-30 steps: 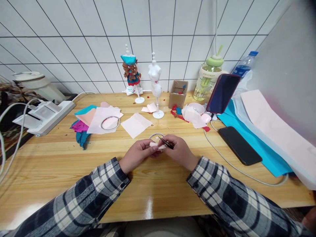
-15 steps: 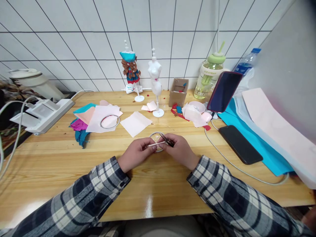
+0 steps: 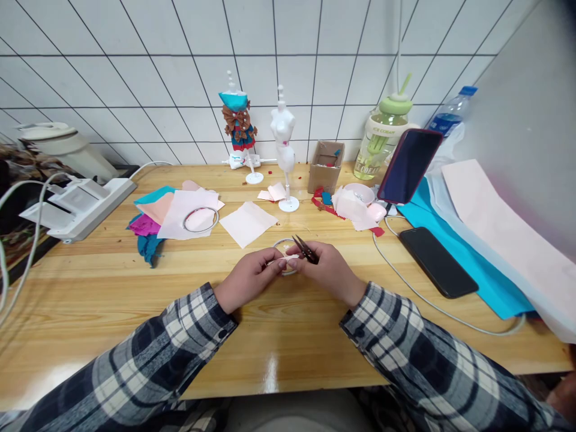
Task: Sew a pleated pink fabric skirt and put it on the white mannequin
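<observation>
Near the middle of the wooden table, a small pale pink strip (image 3: 291, 257) is pinched between my left hand (image 3: 252, 276) and my right hand (image 3: 330, 273). Dark pointed scissors (image 3: 306, 248) are also held in my right hand, their tips pointing up and left. Just under my fingertips lies a thin ring (image 3: 282, 241), partly hidden by them. A square of pale pink paper (image 3: 249, 224) rests beyond my left hand. Behind it stand a bare white mini mannequin (image 3: 283, 129) and a dressed one (image 3: 238, 126).
Coloured sheets (image 3: 155, 210) and a second ring (image 3: 200, 229) lie at the left, near a power strip (image 3: 90, 210). A cardboard box (image 3: 324, 174), pink scraps (image 3: 353, 207), a green-lidded bottle (image 3: 382, 135), a propped phone (image 3: 410, 165) and a flat black phone (image 3: 438, 262) are at the right.
The pink strip has turned between my fingers and looks shorter and partly covered. The scissors in my right hand have tilted, with their blades showing more clearly and slightly parted.
</observation>
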Demonstrator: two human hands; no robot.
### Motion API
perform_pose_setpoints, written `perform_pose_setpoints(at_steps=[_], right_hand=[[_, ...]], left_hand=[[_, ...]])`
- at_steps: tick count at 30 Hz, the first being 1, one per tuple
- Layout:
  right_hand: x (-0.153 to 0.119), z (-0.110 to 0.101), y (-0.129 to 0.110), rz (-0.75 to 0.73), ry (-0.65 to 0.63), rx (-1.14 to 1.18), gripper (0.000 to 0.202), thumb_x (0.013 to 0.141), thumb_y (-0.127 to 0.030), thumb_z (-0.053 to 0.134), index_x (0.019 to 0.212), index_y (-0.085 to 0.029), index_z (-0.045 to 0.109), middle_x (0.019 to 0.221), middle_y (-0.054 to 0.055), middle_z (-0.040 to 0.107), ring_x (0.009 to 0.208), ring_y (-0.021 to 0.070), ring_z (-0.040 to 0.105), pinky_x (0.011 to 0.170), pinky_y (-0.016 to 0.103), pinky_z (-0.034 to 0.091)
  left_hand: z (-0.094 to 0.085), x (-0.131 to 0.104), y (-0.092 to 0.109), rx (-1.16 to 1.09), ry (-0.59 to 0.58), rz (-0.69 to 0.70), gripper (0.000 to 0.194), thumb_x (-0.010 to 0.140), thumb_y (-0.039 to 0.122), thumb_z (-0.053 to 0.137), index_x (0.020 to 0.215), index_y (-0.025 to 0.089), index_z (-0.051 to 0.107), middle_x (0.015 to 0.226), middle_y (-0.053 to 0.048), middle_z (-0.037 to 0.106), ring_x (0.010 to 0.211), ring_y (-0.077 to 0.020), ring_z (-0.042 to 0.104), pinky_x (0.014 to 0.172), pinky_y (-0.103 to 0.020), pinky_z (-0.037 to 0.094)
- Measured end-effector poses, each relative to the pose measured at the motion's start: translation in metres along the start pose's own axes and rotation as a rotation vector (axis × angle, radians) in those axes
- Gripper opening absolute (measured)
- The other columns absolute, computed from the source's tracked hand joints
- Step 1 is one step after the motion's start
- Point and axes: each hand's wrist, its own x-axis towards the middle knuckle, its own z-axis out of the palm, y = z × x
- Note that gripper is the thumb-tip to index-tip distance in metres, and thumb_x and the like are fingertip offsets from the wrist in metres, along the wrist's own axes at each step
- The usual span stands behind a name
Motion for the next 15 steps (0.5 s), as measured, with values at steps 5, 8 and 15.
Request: perform_pose_setpoints(at_steps=[5, 8, 15], right_hand=[[0.001, 0.001, 0.001, 0.004, 0.052, -0.154, 0.016, 0.077, -0.03, 0.067, 0.083, -0.016, 0.07, 0.074, 0.0, 0.068, 0.069, 0.015, 0.06, 0.065, 0.026, 0.045], [-0.001, 0.005, -0.001, -0.033, 0.08, -0.238, 0.01, 0.077, -0.026, 0.065, 0.081, -0.018, 0.069, 0.072, -0.001, 0.067, 0.067, 0.0139, 0.057, 0.064, 0.026, 0.043], [-0.009, 0.009, -0.002, -0.119, 0.15, -0.126, 0.026, 0.093, -0.044, 0.047, 0.097, -0.021, 0.059, 0.071, -0.001, 0.058, 0.065, 0.0141, 0.053, 0.062, 0.026, 0.042]], left_hand=[[-0.001, -0.001, 0.002, 0.227, -0.032, 0.082, 0.034, 0.095, 0.044, 0.043, 0.097, 0.019, 0.067, 0.087, -0.004, 0.07, 0.078, -0.0181, 0.06, 0.07, -0.027, 0.042], [0.0, -0.003, 0.007, 0.378, -0.02, 0.134, 0.033, 0.096, 0.042, 0.042, 0.106, 0.021, 0.066, 0.095, -0.007, 0.071, 0.086, -0.0211, 0.062, 0.075, -0.029, 0.041], [-0.003, -0.003, 0.01, 0.027, 0.091, -0.02, 0.03, 0.092, 0.044, 0.051, 0.085, 0.019, 0.066, 0.082, -0.004, 0.072, 0.076, -0.0183, 0.063, 0.073, -0.028, 0.045]])
